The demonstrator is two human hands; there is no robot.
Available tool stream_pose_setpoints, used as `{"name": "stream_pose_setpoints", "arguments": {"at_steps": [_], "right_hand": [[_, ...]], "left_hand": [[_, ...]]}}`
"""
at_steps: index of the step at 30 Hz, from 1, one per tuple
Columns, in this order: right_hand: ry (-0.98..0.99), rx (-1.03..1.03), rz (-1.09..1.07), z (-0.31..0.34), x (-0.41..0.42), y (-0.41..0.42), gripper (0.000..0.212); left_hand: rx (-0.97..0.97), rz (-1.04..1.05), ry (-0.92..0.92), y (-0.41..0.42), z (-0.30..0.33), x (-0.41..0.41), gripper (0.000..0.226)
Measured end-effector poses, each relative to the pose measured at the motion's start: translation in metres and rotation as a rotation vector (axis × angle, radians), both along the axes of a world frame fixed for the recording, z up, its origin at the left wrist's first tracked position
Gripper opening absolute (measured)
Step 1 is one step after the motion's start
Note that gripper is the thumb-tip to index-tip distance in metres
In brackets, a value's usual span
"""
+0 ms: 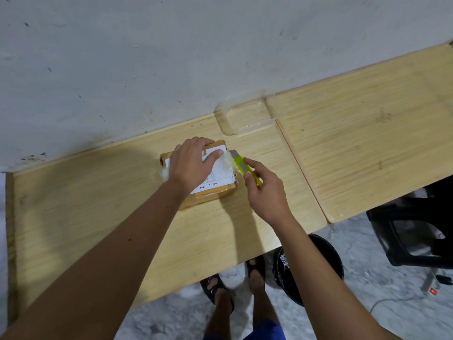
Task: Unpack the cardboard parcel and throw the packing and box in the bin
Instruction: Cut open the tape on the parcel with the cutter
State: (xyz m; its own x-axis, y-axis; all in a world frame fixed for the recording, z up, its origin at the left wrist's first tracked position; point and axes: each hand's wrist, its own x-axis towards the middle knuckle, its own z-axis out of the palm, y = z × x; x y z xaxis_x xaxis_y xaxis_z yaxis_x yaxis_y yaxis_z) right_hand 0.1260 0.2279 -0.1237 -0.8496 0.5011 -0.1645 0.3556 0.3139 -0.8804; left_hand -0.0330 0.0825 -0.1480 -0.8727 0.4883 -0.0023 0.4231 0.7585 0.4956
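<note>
A small taped cardboard parcel (215, 190) with a white label lies on the wooden table (98, 192). My left hand (193, 165) rests flat on top of it, fingers spread, pressing it down. My right hand (267, 192) grips a yellow-green utility knife (241, 165) whose tip lies against the parcel's right edge, by crumpled clear tape. A black bin (326, 256) stands on the floor under the table's front edge, partly hidden by my right forearm.
An empty clear plastic tray (245, 116) sits against the wall behind the parcel. A second wooden board (367, 133) adjoins on the right. A black stool (416, 231) and a cable lie on the floor at right. My sandalled feet (235, 283) stand below.
</note>
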Motion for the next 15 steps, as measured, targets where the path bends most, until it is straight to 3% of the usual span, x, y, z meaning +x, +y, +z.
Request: {"name": "stream_pose_setpoints", "arguments": {"at_steps": [15], "right_hand": [[-0.081,0.117,0.164,0.016,-0.009,0.019,0.037]], "left_hand": [[0.040,0.044,0.022,0.001,-0.007,0.004,0.037]]}}
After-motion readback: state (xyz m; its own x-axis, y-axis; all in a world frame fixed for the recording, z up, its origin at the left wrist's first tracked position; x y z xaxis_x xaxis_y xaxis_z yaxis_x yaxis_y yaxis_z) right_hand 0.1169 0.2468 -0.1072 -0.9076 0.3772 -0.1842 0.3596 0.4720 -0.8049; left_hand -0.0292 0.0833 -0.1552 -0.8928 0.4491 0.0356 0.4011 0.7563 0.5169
